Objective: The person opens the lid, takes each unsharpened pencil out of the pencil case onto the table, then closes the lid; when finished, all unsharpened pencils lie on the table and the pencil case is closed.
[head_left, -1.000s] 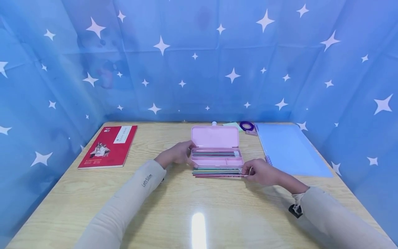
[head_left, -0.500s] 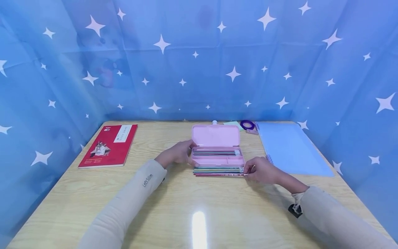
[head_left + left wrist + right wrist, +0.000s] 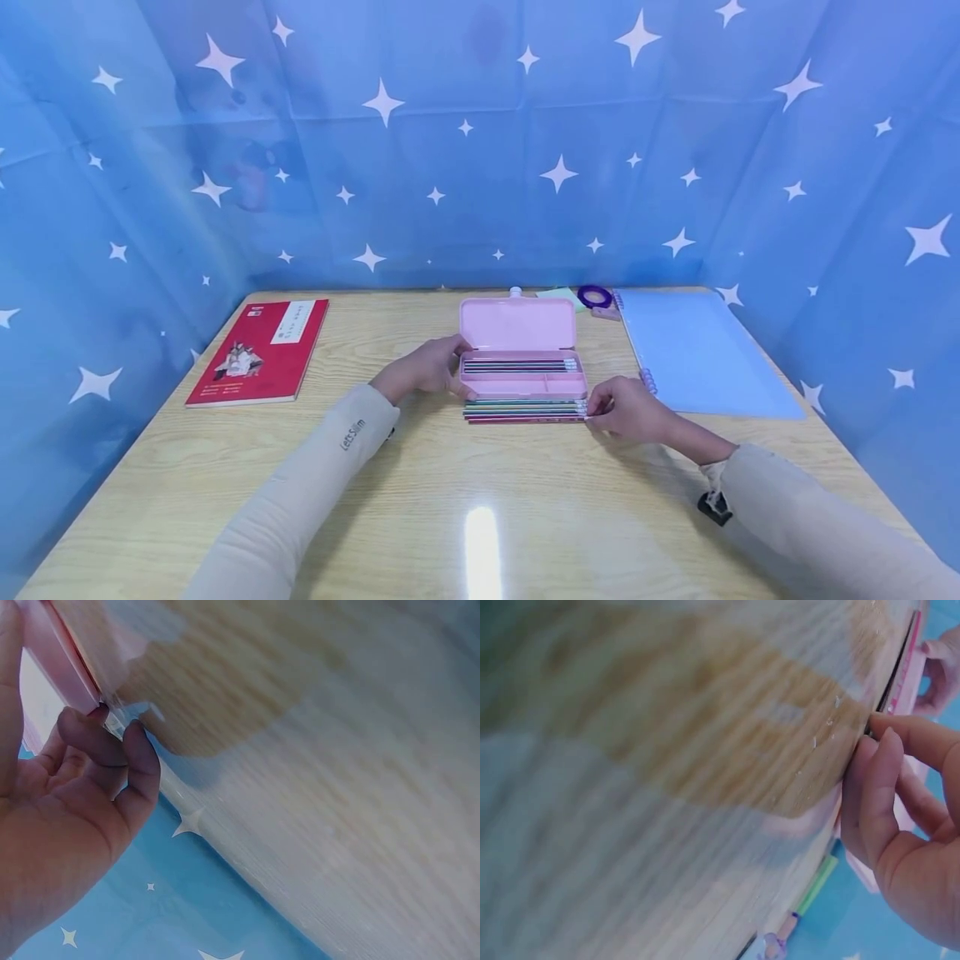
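Observation:
A pink pencil case [image 3: 517,325] lies open at the middle of the table, its lid tipped back. Several dark striped pencils [image 3: 517,366] fill its rear compartment, and the front compartments look bare. My left hand [image 3: 431,367] grips the case's left end, thumb at the front corner and fingers further back. Along the case's front edge lies a row of pencils [image 3: 525,409], with a red pencil [image 3: 525,421] nearest me. At the row's right end, my right hand [image 3: 626,410] pinches the red pencil's tip between thumb and forefinger; the fingertips partly hide it.
A red book [image 3: 258,354] lies on the far left of the wooden table [image 3: 405,508]. At the right is a pale blue spiral notebook [image 3: 705,354]. Behind the case are a purple tape roll [image 3: 595,297], a small pinkish block [image 3: 606,313] and green paper [image 3: 558,295].
The red pencil has shifted slightly in toward the row, its right end now more level with the others. My left hand stays in place on the case.

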Tool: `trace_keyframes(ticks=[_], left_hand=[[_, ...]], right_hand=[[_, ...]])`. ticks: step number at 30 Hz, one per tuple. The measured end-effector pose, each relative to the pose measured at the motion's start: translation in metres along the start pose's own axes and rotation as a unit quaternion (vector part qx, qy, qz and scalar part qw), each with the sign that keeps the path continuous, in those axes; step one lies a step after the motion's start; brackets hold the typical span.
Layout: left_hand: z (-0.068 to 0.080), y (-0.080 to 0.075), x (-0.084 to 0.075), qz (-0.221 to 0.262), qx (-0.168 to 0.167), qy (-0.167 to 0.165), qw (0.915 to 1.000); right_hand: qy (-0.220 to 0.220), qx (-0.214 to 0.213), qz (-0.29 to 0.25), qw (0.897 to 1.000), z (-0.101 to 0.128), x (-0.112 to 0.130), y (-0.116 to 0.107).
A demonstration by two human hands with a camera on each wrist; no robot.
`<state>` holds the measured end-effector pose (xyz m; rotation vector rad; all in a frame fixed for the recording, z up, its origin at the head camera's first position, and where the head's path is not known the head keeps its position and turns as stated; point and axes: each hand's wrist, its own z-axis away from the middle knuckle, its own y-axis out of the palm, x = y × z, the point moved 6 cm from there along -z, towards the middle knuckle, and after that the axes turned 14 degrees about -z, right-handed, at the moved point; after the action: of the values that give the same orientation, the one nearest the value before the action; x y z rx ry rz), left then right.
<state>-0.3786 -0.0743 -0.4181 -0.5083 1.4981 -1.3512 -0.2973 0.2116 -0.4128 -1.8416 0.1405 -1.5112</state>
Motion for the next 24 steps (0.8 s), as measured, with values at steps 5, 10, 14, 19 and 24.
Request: trace_keyframes(ticks=[5,10,14,19,24], left_hand=[[-0.001,0.000,0.000,0.000,0.000,0.005,1.0000],[-0.001,0.000,0.001,0.003,0.000,0.002,1.0000],[-0.002,0.000,0.002,0.003,-0.002,0.002,1.0000],[-0.004,0.002,0.003,-0.003,-0.002,0.004,1.0000],[-0.005,0.004,0.005,-0.003,-0.002,-0.004,1.0000]], right_hand=[[0.019,0.000,-0.004,1.000,0.000,-0.001,0.001],[0.031,-0.003,-0.007,1.000,0.000,-0.002,0.001],[0.033,-0.003,-0.001,0.999,0.000,-0.001,-0.001],[0.025,-0.002,0.010,1.000,-0.002,0.005,-0.009],[0.011,-0.017,0.007,1.000,-0.009,0.014,-0.020]])
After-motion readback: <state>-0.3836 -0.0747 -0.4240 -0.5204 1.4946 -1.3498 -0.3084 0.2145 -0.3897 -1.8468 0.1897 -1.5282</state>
